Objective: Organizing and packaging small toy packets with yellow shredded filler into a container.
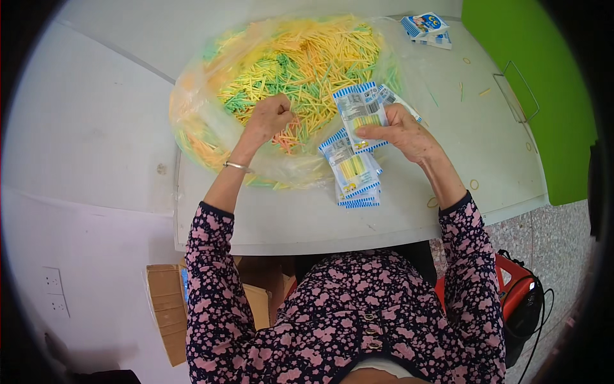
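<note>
A big clear plastic bag (pixel 199 96) lies spread out, heaped with thin yellow, green and orange sticks (pixel 332 54). Over the heap my left hand (pixel 267 119) is closed, knuckles up, beside some coral-pink sticks (pixel 291 136). Whatever its curled fingers hold is hidden. My right hand (pixel 403 132) grips a small blue-and-white packet (pixel 359 112), thumb across the front; yellow-green sticks show through its window. Behind that packet another one partly shows by the fingers. Just below lies a loose pile of similar packets (pixel 350 168) on the table.
More packets (pixel 427 27) lie at the table's back right. Rubber bands (pixel 474 185) and a few stray sticks (pixel 461 91) are scattered on the right. A green panel (pixel 524 83) with a wire handle (pixel 519 96) bounds that side. Below the table stands a cardboard box (pixel 167 310).
</note>
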### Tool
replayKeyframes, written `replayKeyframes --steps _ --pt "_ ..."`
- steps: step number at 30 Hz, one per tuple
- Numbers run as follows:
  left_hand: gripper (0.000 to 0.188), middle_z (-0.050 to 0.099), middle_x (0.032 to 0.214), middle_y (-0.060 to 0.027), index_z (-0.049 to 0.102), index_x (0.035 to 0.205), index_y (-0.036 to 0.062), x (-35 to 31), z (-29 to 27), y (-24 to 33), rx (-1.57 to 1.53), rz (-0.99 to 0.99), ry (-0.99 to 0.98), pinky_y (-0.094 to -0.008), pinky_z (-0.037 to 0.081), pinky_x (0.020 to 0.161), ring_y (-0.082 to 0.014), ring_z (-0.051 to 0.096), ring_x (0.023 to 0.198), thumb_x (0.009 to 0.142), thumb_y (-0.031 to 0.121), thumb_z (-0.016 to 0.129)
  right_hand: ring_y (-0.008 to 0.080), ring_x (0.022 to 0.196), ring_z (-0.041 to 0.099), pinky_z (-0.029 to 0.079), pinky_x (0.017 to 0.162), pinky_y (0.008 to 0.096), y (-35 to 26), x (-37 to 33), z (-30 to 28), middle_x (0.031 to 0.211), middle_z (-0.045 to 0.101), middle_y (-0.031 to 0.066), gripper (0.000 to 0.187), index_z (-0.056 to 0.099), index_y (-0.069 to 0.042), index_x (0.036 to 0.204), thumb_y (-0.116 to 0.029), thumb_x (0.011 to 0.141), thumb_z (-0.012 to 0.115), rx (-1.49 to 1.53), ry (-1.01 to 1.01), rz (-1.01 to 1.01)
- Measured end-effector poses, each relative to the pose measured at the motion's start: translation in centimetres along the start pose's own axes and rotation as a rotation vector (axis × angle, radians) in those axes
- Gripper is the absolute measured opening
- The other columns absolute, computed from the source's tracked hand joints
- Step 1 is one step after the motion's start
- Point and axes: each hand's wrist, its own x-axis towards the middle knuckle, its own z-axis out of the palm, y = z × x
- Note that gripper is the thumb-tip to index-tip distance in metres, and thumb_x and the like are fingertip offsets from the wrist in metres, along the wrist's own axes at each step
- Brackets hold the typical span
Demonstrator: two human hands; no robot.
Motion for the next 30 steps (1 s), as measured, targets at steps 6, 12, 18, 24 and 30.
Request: replayKeyframes --steps 6,12,18,24,30 --pt "0.032 0.06 0.066 -0.0082 0.05 0.106 0.0008 -1.2 -2.6 4.9 -0.31 0.02 0.153 -0.0252 0.045 0.054 -0.0117 0.056 0.057 0.077 0.006 0.062 0.0086 0.08 0.06 0.046 0.074 0.0234 0.6 0.4 0.2 0.091 0.068 0.0044 0.024 0.067 -0.001 0.097 -0.012 0.077 0.071 0.005 -0.052 0.017" --pt "0.029 0.064 0.075 -0.0067 0.049 0.111 0.0002 -1.2 -3.7 11.1 -0.677 0.198 0.27 -0.023 0.048 0.063 -0.0098 0.059 0.067 0.084 0.004 0.059 0.0077 0.079 0.058 0.045 0.072 0.0218 0.1 0.1 0.5 0.088 0.067 0.0027 0.024 0.067 0.0 0.094 -0.015 0.076 0.072 -0.039 -0.114 0.049" --pt "0.019 0.064 0.076 -0.0047 0.054 0.104 0.0011 -1.9 -1.7 12.7 -0.855 0.248 0.198 -0.0215 0.048 0.068 -0.0092 0.059 0.071 0.085 0.002 0.057 0.0058 0.074 0.056 0.044 0.068 0.0219 0.8 0.0 -0.1 0.083 0.067 0.0014 0.024 0.068 0.001 0.09 -0.018 0.076 0.073 -0.276 -0.1 0.075" --pt "0.011 0.064 0.085 -0.0029 0.063 0.092 0.0017 -2.6 0.2 12.0 -0.726 0.247 0.161 -0.0227 0.047 0.067 -0.0085 0.058 0.074 0.086 0.01 0.06 0.0042 0.07 0.054 0.042 0.063 0.0215 0.3 -0.2 0.3 0.078 0.066 -0.0002 0.022 0.069 0.0 0.086 -0.019 0.076 0.074 -0.196 -0.129 0.045" --pt "0.023 0.063 0.089 -0.0034 0.062 0.1 0.0031 -3.1 0.4 12.0 -0.684 0.195 -0.025 -0.0252 0.047 0.066 -0.0098 0.057 0.081 0.084 0.02 0.064 0.0032 0.07 0.054 0.041 0.061 0.021 -2.0 -1.2 0.7 0.076 0.064 -0.0007 0.02 0.068 -0.001 0.083 -0.019 0.077 0.073 -0.343 -0.099 0.117"
